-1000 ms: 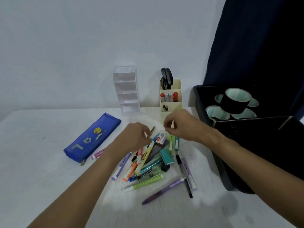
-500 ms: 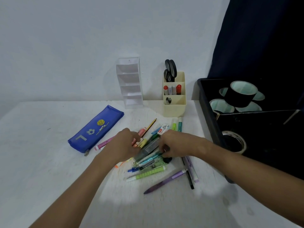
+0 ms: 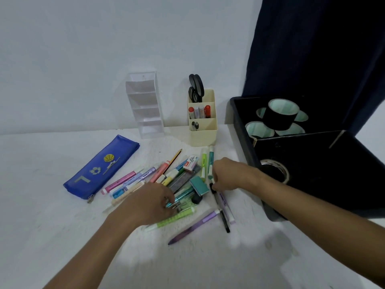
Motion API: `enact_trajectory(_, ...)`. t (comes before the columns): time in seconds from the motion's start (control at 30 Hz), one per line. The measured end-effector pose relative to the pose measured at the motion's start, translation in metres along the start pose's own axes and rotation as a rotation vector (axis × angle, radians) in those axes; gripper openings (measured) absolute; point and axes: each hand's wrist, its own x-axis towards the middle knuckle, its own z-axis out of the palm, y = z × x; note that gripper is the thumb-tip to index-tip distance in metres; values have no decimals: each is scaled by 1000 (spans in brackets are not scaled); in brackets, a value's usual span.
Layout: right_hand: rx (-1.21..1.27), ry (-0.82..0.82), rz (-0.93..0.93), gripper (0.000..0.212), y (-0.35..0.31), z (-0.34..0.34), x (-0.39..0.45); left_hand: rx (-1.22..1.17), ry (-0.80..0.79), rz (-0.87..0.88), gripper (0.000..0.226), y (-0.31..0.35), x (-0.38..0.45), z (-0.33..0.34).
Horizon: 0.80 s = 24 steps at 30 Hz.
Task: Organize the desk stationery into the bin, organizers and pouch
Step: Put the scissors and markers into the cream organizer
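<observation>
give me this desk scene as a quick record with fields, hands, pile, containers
left hand: on the pile, fingers curled at a shiny teal pen
right hand: pinching a black pen at the pile's right edge
pile: pens, markers, eraser, staple box, loose on the table
pouch: blue, zipped, left of pile
clear organizer: empty
cream organizer: scissors, markers
bin: black, tape rolls

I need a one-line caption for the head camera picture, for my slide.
Both hands sort a pile of pens beside a blue pouch, cream organizer and black bin.
</observation>
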Motion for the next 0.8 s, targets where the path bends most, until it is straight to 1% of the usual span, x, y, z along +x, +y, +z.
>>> enact_trajectory(0.13,94,74,18,22,-3,8,5,54,-10,22,28,3,-3,0)
enact_trajectory(0.27,151,90,58,31,-6,14,8,29,-19,-36,16,0,-5,2)
enact_trajectory(0.37,197,73,80,22,-7,13,8,-20,45,-75,22,-3,-4,1)
enact_trajectory(0.43,214,63,103,30,-7,11,6,-44,95,-97,22,-3,-4,-6)
enact_trajectory(0.6,274,79,131,34,-5,10,5,-117,253,-113,16,0,-6,-28)
enact_trajectory(0.7,344,110,146,22,-3,9,5,-158,305,-94,13,1,-5,-38)
enact_trajectory(0.77,421,101,174,24,-3,6,5,-185,350,-88,13,2,-5,-42)
enact_trajectory(0.8,468,76,194,22,-1,4,6,-204,375,-89,13,2,-5,-44)
